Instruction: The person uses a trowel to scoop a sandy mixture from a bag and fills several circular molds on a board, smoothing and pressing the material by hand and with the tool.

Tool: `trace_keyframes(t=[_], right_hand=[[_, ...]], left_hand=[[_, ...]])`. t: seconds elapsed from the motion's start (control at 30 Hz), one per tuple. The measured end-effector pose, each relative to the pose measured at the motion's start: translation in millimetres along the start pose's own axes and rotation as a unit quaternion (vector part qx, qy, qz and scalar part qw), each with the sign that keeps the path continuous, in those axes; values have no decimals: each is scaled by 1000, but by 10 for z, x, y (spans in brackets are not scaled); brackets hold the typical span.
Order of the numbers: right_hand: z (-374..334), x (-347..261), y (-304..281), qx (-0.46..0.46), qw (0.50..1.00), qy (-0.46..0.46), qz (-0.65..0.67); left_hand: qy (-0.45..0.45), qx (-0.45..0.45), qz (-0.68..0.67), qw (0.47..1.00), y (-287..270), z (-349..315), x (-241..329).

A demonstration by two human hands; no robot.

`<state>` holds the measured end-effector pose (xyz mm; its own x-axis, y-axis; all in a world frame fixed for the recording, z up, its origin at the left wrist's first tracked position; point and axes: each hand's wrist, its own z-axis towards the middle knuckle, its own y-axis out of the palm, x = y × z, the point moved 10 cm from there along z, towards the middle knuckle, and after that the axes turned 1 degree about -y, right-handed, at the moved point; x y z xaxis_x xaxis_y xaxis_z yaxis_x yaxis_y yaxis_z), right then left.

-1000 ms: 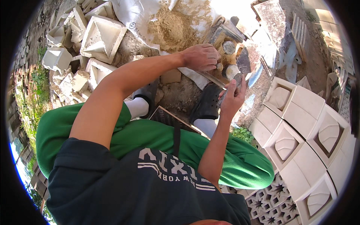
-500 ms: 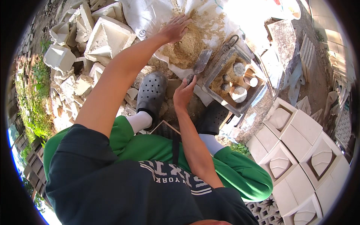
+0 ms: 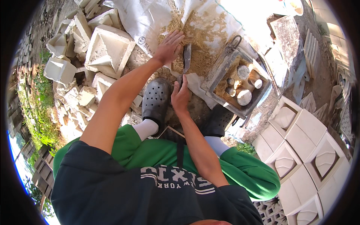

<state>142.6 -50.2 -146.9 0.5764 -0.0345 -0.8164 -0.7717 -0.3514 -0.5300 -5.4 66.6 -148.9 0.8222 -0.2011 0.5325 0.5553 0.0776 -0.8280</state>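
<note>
Head view: my left hand (image 3: 169, 48) lies flat, fingers spread open, on the sand pile (image 3: 195, 33) heaped on the white sack (image 3: 146, 18) at the far side. Just right of it my right hand (image 3: 180, 95) grips the handle of a trowel (image 3: 186, 60), blade pointing away into the sand. I'd keep the blade low and drag the sand toward me with the left palm steadying the heap. Further right sits the metal mould tray (image 3: 240, 84), partly filled.

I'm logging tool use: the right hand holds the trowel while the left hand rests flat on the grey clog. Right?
Not quite. In the head view the left hand rests on the sand pile, not the grey clog. The right hand does hold the trowel.
</note>
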Motion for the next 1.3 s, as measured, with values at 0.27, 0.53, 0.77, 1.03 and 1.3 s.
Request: trace_keyframes(t=[0.27,0.53,0.77,1.03,1.3], right_hand=[[586,-181,-508,63,994,15,-91],[380,163,-454,-13,995,4,-101],[313,138,-363,-6,998,47,-35],[401,236,-212,-27,991,113,71],[441,455,-10,-85,978,117,153]], left_hand=[[-232,110,54,965,-145,-230,-455],[-216,84,-13,973,118,-435,-110],[-344,183,2,921,134,-378,-101],[-360,223,-45,905,214,-288,-76],[-372,278,-124,877,251,-273,-26]])
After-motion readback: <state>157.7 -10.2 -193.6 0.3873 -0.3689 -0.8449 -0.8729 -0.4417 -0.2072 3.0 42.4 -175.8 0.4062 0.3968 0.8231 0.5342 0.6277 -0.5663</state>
